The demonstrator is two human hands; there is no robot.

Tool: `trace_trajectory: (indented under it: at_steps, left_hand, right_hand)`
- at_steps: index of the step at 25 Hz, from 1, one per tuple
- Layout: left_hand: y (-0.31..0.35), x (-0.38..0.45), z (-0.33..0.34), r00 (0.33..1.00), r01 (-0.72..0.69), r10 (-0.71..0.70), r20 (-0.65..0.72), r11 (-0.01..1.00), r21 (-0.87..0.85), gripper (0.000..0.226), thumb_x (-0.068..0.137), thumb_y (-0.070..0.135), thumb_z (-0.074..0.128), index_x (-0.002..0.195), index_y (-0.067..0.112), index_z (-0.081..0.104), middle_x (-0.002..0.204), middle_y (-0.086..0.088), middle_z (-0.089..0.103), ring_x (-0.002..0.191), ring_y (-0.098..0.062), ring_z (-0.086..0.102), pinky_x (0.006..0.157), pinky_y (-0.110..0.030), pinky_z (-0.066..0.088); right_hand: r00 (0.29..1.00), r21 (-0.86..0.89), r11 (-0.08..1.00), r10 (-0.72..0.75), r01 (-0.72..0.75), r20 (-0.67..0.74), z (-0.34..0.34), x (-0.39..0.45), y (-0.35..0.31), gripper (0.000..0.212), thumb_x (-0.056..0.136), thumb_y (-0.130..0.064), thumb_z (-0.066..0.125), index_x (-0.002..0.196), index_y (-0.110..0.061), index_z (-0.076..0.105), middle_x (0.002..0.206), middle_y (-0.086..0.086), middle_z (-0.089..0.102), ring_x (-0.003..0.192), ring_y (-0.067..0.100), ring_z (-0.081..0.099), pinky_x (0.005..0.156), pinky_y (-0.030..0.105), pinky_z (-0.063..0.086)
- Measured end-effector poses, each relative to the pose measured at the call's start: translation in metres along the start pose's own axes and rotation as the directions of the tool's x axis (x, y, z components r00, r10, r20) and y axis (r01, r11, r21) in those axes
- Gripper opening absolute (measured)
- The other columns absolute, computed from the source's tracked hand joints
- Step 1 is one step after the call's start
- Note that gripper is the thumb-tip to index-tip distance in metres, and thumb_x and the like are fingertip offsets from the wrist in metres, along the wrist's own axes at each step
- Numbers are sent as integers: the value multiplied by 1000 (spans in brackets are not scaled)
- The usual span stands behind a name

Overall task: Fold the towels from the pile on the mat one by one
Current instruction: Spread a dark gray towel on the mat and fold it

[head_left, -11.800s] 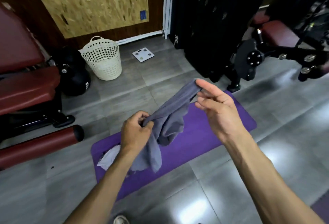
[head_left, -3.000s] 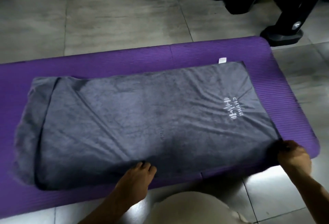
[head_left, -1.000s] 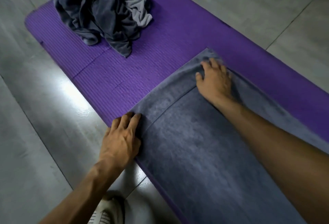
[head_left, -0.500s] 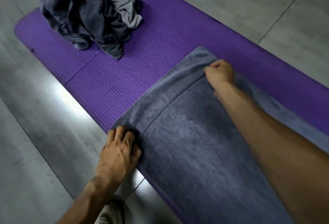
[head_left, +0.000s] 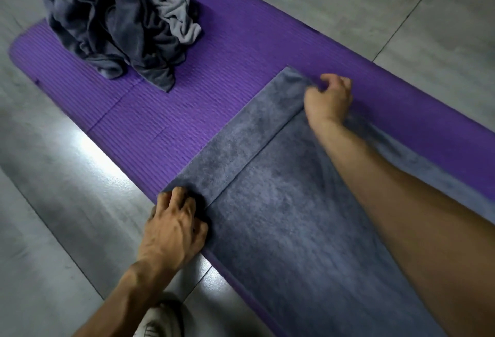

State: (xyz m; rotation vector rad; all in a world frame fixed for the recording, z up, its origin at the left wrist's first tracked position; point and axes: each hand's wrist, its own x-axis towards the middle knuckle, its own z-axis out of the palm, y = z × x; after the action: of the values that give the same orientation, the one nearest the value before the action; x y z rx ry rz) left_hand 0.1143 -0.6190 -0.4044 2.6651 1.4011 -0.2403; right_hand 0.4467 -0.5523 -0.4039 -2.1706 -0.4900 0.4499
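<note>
The left hand (head_left: 175, 225) has its fingers curled and grips the near corner of a gray towel (head_left: 292, 218) at the edge of the mat. The right hand (head_left: 328, 98) has its fingers curled too and pinches the far corner of the same towel end. Both arms are bare and reach out over the towel.

The gray towel lies flat on the purple mat (head_left: 166, 119). A line runs across the towel between the two hands, with a strip of towel past it. The rest of the towel goes off toward the lower right.

Farther along the mat, near its rounded end, sits the pile of towels (head_left: 120, 20). It is all bunched up. Most of it is dark gray, and a lighter gray towel (head_left: 178, 19) shows on its right side. The pile is well apart from the flat towel, with bare mat between them.

The mat lies on a gray tiled floor (head_left: 53, 189) that shines with a bright spot beside the mat. A white shoe (head_left: 160, 322) shows at the bottom, below the left arm.
</note>
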Motion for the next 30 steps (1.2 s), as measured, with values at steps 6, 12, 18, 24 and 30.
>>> trace_trajectory:
  at_steps: [6, 12, 18, 24, 30]
  left_hand:
    - [-5, -4, 4, 983, 18, -26, 182, 999, 49, 55, 77, 43, 54, 123, 12, 54, 148, -18, 38, 133, -43, 39, 100, -57, 44]
    - [-15, -16, 13, 943, -290, 290, 162, 957, -26, 66, 98, 59, 20, 144, 19, 43, 150, -15, 40, 137, -39, 38, 104, -54, 41]
    - [65, 2, -20, 899, -434, 430, 76, 900, 47, 60, 95, 57, 26, 121, 12, 56, 122, -17, 57, 104, -40, 58, 85, -49, 45]
    - [208, -19, 5, 639, -765, 768, 45, 641, -57, 62, 95, 48, 31, 142, 10, 47, 149, -13, 42, 134, -28, 41, 111, -34, 20]
    - [303, -82, 38, 495, -856, 859, 132, 508, -99, 58, 96, 45, 32, 142, 14, 47, 157, -12, 29, 140, -31, 36, 111, -47, 28]
  right_hand:
    - [782, -546, 602, -233, 583, 578, 19, -15, 27, 59, 100, -42, 39, 154, -26, 22, 163, 2, 13, 150, 29, 9, 119, 52, 10]
    - [822, -495, 657, -448, 569, 351, -37, -94, 83, 60, 95, -37, 47, 151, -18, 35, 161, 11, 22, 148, 35, 19, 119, 52, 16]
    - [514, -338, 405, -490, 849, 703, -112, -291, 184, 56, 98, -43, 43, 150, -24, 34, 161, 4, 24, 148, 33, 19, 118, 52, 22]
    - [916, -570, 726, -222, 383, 334, -207, -323, 246, 50, 96, -38, 47, 145, -24, 45, 160, 4, 28, 149, 29, 19, 116, 49, 24]
    - [986, -596, 797, 1, -102, -167, -327, -337, 319, 50, 100, -37, 40, 145, -17, 45, 157, 11, 32, 145, 33, 29, 113, 48, 34]
